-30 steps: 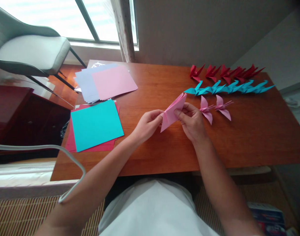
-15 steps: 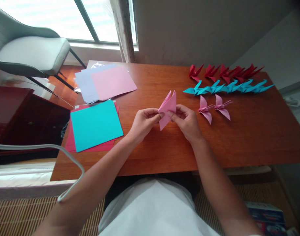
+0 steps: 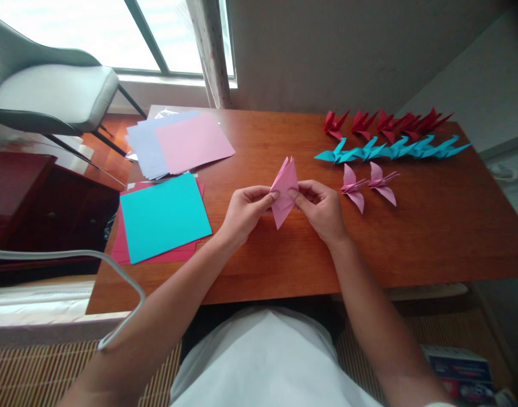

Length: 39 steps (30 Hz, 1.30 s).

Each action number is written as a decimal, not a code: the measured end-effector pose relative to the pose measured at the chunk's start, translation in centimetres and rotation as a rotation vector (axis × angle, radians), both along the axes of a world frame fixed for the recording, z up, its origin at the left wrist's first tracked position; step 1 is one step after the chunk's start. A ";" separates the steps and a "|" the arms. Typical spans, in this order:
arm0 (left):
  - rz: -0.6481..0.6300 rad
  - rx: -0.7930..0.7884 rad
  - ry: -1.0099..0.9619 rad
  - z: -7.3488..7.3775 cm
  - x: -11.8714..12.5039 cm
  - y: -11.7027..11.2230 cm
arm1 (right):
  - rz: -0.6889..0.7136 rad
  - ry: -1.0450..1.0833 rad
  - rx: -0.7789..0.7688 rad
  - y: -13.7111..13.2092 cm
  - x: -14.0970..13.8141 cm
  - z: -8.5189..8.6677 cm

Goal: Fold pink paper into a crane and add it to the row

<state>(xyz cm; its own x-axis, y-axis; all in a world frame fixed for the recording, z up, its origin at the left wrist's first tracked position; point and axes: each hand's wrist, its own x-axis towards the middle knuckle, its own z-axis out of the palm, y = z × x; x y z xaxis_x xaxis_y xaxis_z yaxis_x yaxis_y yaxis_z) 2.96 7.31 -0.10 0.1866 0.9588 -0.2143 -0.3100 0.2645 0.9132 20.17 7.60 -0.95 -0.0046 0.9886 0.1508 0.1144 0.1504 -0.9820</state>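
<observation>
Between my hands, above the wooden table (image 3: 259, 265), is a piece of folded pink origami paper (image 3: 285, 189) in a kite shape, its split points facing away from me. My left hand (image 3: 251, 210) pinches its left corner, thumb on the front. On the right edge, my right hand (image 3: 320, 206) pinches it the same way; the fingers behind the paper are partly hidden. To the right lie two pink paper cranes (image 3: 353, 188), beyond them a row of blue paper cranes (image 3: 397, 149) and a row of red paper cranes (image 3: 386, 124).
At the left are blue paper sheets (image 3: 165, 217) over red sheets (image 3: 119, 243), with pink (image 3: 195, 141) and lavender sheets (image 3: 144, 147) behind. A chair (image 3: 55, 93) stands by the window. A white cable (image 3: 127, 277) loops near my left forearm.
The folded pink paper has turned slightly, with its lower tip now pointing more straight toward me. Both hands keep their pinch on it. The cranes and sheets have stayed put.
</observation>
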 end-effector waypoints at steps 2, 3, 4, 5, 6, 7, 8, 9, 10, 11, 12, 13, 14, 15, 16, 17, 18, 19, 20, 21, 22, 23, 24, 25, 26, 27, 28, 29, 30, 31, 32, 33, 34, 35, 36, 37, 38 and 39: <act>-0.003 -0.001 -0.006 0.0 0.0 0.0 | -0.011 -0.024 0.014 0.0 0.1 0.0; 0.002 0.002 -0.008 0.1 0.1 -0.1 | -0.013 -0.033 0.020 0.0 0.1 -0.1; 0.010 0.008 -0.007 0.0 0.1 -0.1 | -0.013 -0.039 0.023 0.0 0.1 -0.1; 0.020 0.017 -0.004 0.0 0.1 -0.1 | -0.011 -0.040 0.023 0.0 0.1 -0.1; 0.028 0.028 0.002 0.0 0.1 -0.1 | -0.006 -0.037 0.021 0.0 0.2 -0.2; 0.033 0.042 0.013 0.0 0.1 -0.1 | -0.001 -0.032 0.019 0.1 0.2 -0.2; 0.034 0.059 0.028 -0.1 0.1 -0.1 | 0.004 -0.026 0.016 0.1 0.2 -0.3; 0.032 0.079 0.045 -0.1 0.1 -0.1 | 0.007 -0.018 0.013 0.1 0.2 -0.3; 0.029 0.100 0.063 -0.1 0.1 -0.1 | 0.008 -0.008 0.011 0.2 0.3 -0.3; 0.026 0.121 0.080 -0.1 0.1 -0.1 | 0.010 0.004 0.010 0.3 0.3 -0.3; 0.019 0.139 0.094 -0.1 0.1 -0.1 | 0.014 0.016 0.009 0.3 0.4 -0.3; 0.011 0.150 0.103 -0.1 0.1 -0.1 | 0.020 0.028 0.010 0.3 0.4 -0.3; 0.004 0.154 0.108 -0.1 0.1 -0.1 | 0.025 0.038 0.014 0.4 0.4 -0.3; -0.002 0.152 0.111 -0.1 0.2 -0.1 | 0.027 0.045 0.020 0.4 0.4 -0.3; -0.005 0.146 0.111 -0.1 0.2 -0.1 | 0.027 0.049 0.025 0.4 0.4 -0.3; -0.005 0.139 0.109 -0.1 0.2 -0.1 | 0.025 0.051 0.029 0.4 0.4 -0.3; -0.006 0.132 0.102 -0.1 0.2 -0.1 | 0.021 0.053 0.030 0.3 0.4 -0.3; -0.009 0.126 0.090 -0.2 0.2 -0.1 | 0.018 0.053 0.027 0.3 0.4 -0.2; -0.015 0.120 0.076 -0.2 0.2 -0.1 | 0.015 0.055 0.021 0.3 0.4 -0.2; -0.020 0.114 0.063 -0.2 0.1 -0.1 | 0.011 0.059 0.014 0.3 0.4 -0.2; -0.029 0.111 0.056 -0.2 0.1 -0.1 | 0.008 0.064 0.006 0.3 0.4 -0.2; -0.040 0.112 0.059 -0.2 0.1 -0.1 | 0.007 0.067 -0.003 0.3 0.4 -0.2; -0.056 0.117 0.070 -0.2 0.1 -0.1 | 0.009 0.068 -0.009 0.3 0.4 -0.2; -0.078 0.127 0.083 -0.2 0.0 -0.2 | 0.016 0.065 -0.015 0.2 0.5 -0.2; -0.106 0.136 0.093 -0.2 0.0 -0.2 | 0.022 0.060 -0.017 0.2 0.6 -0.2; -0.138 0.145 0.096 -0.3 0.0 -0.2 | 0.025 0.055 -0.018 0.2 0.6 -0.2; -0.168 0.151 0.091 -0.3 0.0 -0.2 | 0.021 0.054 -0.018 0.2 0.7 -0.2; -0.192 0.155 0.083 -0.4 0.1 -0.2 | 0.013 0.058 -0.019 0.2 0.8 -0.2; -0.209 0.159 0.075 -0.5 0.1 -0.2 | 0.002 0.065 -0.020 0.2 0.8 -0.2; -0.217 0.164 0.072 -0.6 0.1 -0.2 | -0.007 0.072 -0.021 0.2 0.9 -0.2; -0.219 0.169 0.074 -0.7 0.1 -0.2 | -0.013 0.078 -0.021 0.1 0.9 -0.1; -0.218 0.172 0.077 -0.7 0.1 -0.2 | -0.017 0.079 -0.020 0.1 0.8 -0.1; -0.219 0.173 0.081 -0.7 0.1 -0.2 | -0.020 0.076 -0.013 0.1 0.8 -0.1; -0.219 0.172 0.084 -0.8 0.1 -0.2 | -0.026 0.070 -0.003 0.1 0.8 0.0; -0.221 0.170 0.088 -0.7 0.1 -0.2 | -0.032 0.062 0.008 0.1 0.7 0.0; -0.224 0.166 0.090 -0.7 0.2 -0.2 | -0.041 0.056 0.020 0.1 0.7 0.0; -0.228 0.162 0.091 -0.7 0.2 -0.2 | -0.049 0.053 0.032 0.0 0.6 0.0; -0.232 0.156 0.094 -0.6 0.3 -0.2 | -0.055 0.052 0.041 0.0 0.6 0.1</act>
<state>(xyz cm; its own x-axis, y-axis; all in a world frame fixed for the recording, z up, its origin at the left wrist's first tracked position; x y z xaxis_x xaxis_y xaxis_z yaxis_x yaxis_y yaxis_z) 3.25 7.07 -0.71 0.3907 0.9157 -0.0941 -0.1699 0.1722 0.9703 20.77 7.64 -0.90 0.0584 0.9800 0.1901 0.0721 0.1858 -0.9799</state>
